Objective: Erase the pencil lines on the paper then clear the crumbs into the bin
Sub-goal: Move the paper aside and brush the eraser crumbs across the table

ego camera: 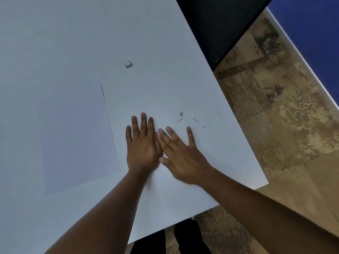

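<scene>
A white sheet of paper (pixel 77 140) lies on the white table (pixel 55 43), left of my hands; I see no pencil lines on it. Dark eraser crumbs (pixel 181 116) are scattered on the table just beyond my right fingertips. A small white eraser (pixel 128 64) sits farther back. My left hand (pixel 142 143) lies flat on the table, fingers straight. My right hand (pixel 180 154) lies flat beside it, fingers spread, its fingertips touching the left hand's edge. Neither hand holds anything.
The table's right edge (pixel 238 125) runs diagonally close to the crumbs, with patterned brown floor (pixel 284 125) beyond it. A black object (pixel 216 24) stands at the far right of the table. Dark legs show below the near edge (pixel 174 241).
</scene>
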Demonstrator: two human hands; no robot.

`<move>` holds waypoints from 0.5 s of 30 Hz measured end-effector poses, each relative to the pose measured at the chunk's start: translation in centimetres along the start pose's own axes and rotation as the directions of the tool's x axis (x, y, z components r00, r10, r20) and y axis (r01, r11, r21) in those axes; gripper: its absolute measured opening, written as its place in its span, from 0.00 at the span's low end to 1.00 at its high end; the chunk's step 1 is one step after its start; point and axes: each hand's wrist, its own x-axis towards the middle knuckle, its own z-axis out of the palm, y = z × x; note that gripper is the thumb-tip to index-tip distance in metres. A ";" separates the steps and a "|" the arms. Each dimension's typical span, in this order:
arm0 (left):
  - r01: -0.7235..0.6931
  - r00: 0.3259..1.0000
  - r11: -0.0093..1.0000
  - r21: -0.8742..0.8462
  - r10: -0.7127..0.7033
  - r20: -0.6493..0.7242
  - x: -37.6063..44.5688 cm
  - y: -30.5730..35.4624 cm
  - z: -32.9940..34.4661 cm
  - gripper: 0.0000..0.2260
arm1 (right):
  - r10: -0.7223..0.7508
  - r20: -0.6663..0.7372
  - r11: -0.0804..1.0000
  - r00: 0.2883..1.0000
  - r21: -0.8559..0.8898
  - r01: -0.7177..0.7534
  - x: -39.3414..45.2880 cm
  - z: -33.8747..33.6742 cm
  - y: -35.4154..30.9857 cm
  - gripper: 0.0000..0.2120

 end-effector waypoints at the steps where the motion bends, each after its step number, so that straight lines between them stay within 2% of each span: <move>1: 0.001 1.000 1.000 0.006 -0.001 0.000 -0.1 -0.1 -0.1 0.27 | 0.037 0.016 0.999 0.999 0.004 -0.037 0.3 0.1 -0.2 0.31; 6: 0.025 1.000 1.000 -0.014 -0.025 -0.011 -0.4 0.1 -0.1 0.27 | 0.337 -0.015 0.940 0.941 0.065 -0.335 -1.1 -0.4 3.3 0.33; 10: 0.028 1.000 0.999 -0.027 -0.028 -0.006 -0.4 0.0 -0.1 0.27 | 0.375 -0.104 0.923 0.921 0.135 -0.360 -3.5 -1.5 4.8 0.33; 15: 0.032 0.999 0.999 -0.044 -0.033 -0.019 -0.3 0.2 -0.2 0.27 | 0.536 -0.065 0.837 0.842 0.171 -0.519 -6.3 0.0 4.9 0.35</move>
